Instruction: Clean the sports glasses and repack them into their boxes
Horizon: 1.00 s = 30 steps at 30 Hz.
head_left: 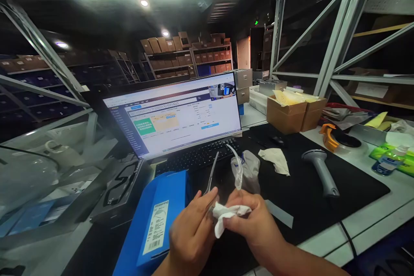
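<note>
My left hand point(190, 235) pinches a pair of eyeglasses point(226, 168) low in the middle of the view; their thin temples stick up toward the keyboard. My right hand point(250, 220) is closed on a white cloth point(226, 215) pressed against the glasses. Both hands hover over a black desk mat point(323, 207). A blue box point(155, 224) with a white label lies just left of my left hand. A grey pouch point(250, 170) lies behind the glasses.
A monitor point(174, 114) and black keyboard point(200, 155) stand behind my hands. A grey barcode scanner point(320, 166), a crumpled cloth point(276, 159), cardboard boxes point(291, 114), an orange tape dispenser point(328, 136) and green bottles point(388, 159) are to the right. Metal shelving surrounds the desk.
</note>
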Available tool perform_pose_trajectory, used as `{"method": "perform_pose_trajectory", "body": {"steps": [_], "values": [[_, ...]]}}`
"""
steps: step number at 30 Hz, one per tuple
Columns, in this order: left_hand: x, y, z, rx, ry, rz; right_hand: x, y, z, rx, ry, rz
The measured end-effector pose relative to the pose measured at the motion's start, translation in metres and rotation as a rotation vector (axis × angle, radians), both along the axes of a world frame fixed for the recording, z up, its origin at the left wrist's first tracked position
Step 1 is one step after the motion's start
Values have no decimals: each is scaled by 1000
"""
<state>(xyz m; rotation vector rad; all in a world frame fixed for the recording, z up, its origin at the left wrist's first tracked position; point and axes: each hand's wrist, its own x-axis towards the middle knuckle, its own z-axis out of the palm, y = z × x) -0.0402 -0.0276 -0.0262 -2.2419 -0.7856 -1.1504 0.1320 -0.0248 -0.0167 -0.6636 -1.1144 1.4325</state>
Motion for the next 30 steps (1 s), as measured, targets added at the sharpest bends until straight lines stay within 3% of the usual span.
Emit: {"method": "perform_pose_trajectory", "body": {"steps": [5,9,12,16,18,21,23,30], "values": [[0,0,6,-38,39,-31,15,11,10,-247,289,134],[1,2,6,-74,45,-6,22,20,19,-411,381,189],[4,2,9,-99,8,32,26,24,18,-389,353,237],[2,1,19,-203,-99,7,46,29,13,-169,99,289],[-1,2,24,-253,-138,-11,62,33,12,-35,-58,228],[-4,3,29,-288,-163,-31,82,40,9,85,-135,-19],[-5,3,29,-296,-171,-42,89,43,6,102,-112,-141],[-6,4,26,-323,-168,-57,89,45,-1,62,-132,-330]]}}
